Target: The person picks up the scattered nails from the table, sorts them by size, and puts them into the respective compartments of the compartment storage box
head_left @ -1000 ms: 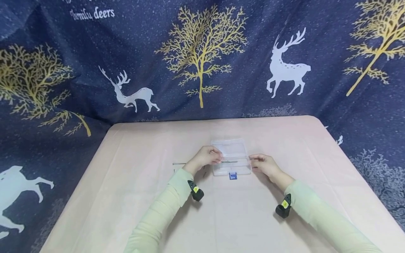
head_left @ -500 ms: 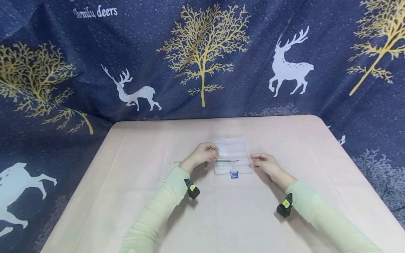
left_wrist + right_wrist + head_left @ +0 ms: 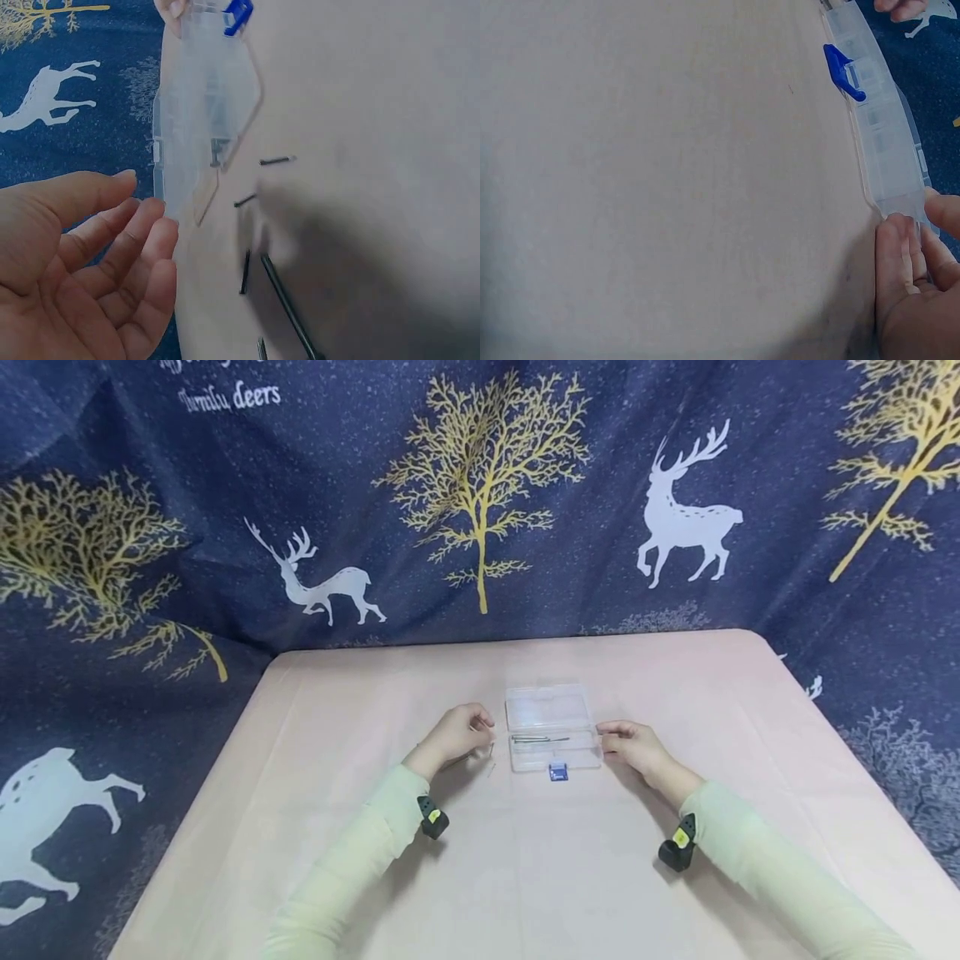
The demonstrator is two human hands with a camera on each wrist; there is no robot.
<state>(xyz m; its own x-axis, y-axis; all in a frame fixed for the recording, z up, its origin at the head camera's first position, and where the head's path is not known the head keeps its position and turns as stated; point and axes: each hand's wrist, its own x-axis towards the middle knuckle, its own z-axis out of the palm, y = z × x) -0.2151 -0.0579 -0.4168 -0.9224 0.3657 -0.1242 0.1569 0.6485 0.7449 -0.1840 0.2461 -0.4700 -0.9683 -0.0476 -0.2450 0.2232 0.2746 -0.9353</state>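
Note:
A clear plastic box lies on the table with its lid raised at the back and a blue latch at the front. Thin metal nails lie in its rear compartment. My left hand hovers left of the box, fingers loosely bent and holding nothing. Below it in the left wrist view lie several loose nails, including a short nail and a longer nail. My right hand holds the right end of the box between thumb and fingers.
Pale cloth covers the table. A dark blue curtain printed with deer and trees hangs behind the table's far edge.
My left hand has drawn away leftward from over the box, leaving the nails in the rear compartment in plain sight. The right hand has stayed at the box's right end.

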